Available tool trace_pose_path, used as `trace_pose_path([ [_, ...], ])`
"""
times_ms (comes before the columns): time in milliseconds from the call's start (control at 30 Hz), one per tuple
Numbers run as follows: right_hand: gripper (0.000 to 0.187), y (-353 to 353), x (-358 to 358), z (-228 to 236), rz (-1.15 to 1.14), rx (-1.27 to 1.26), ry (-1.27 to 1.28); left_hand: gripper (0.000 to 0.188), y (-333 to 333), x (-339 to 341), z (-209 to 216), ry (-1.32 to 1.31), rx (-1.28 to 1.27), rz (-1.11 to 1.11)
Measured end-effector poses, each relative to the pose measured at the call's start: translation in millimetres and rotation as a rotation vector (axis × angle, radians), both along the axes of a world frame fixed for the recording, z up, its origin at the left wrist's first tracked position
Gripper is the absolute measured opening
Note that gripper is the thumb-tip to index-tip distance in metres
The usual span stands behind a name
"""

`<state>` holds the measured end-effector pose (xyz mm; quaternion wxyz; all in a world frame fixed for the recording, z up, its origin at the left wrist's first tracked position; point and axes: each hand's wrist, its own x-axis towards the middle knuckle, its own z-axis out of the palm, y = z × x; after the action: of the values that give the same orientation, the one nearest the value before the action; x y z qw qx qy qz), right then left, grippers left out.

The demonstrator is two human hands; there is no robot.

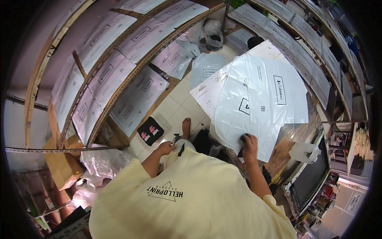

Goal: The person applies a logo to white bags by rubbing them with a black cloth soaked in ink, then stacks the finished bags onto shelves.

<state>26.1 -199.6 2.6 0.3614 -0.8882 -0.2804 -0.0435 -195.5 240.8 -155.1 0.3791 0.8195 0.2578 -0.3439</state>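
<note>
My right hand [250, 146] is curled at the near edge of large white plastic bags [234, 121], which lie overlapped on a worktable at the right. Something black, perhaps cloth, is bunched under its fingers; its kind is hard to make out. My left hand [165, 148] is beside my knee with the fingers drawn together. A small dark thing shows at its fingertips, too small to name. On the tiled floor ahead of that hand lies a folded black item [150, 131] printed with two pink figures.
Slatted racks [115, 67] holding flat white bags rise at the left, with more racks [294, 51] at the far right. A cardboard box [63, 163] and clear plastic wrap [105, 161] sit at lower left. A dark framed screen [306, 175] leans at the right.
</note>
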Motion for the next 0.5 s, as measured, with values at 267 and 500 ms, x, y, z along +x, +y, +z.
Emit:
trace_pose_path([
  [267,0.041,61,-17,2,0.156,-0.066,0.029,0.079,-12,17,2,-0.007,0.084,-0.165],
  [500,0.039,-42,-15,12,0.008,-0.130,0.024,0.077,-23,42,12,-0.180,-0.016,0.076],
])
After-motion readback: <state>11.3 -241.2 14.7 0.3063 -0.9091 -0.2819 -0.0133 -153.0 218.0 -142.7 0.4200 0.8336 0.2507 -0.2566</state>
